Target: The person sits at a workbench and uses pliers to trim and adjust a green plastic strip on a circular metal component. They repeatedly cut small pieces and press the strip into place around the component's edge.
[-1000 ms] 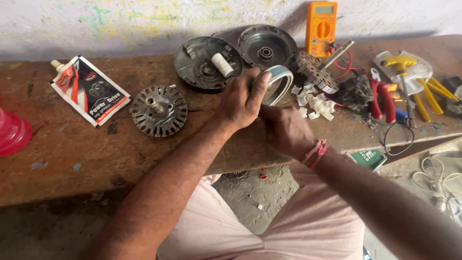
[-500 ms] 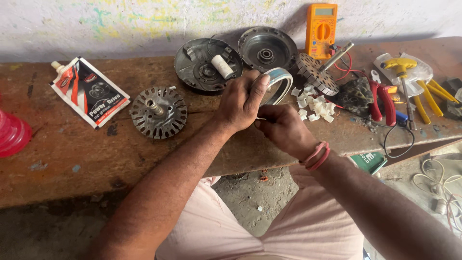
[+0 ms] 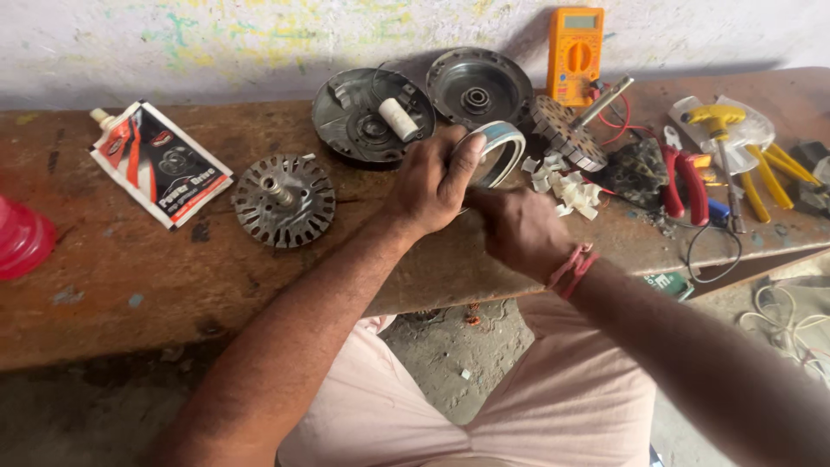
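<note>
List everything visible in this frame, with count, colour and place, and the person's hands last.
tape roll: 1, pale blue-white, held above bench centre
toothed rotor: 1, grey, left of the hands
motor covers: 2, dark grey, at the back
white spool: 1, inside the left cover
multimeter: 1, orange, against the wall
stator core: 1, grey, right of the tape
paper scraps: several, white, by the stator
pouch: 1, white and red, far left
pliers: 1, red handles, right
bench: 1, brown wood
left hand: grips the tape roll
right hand: at the roll's lower edge

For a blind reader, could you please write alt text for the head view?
A person's left hand holds a roll of tape over a wooden bench, the right hand touching it. Motor parts, an orange meter and pliers lie around.
</note>
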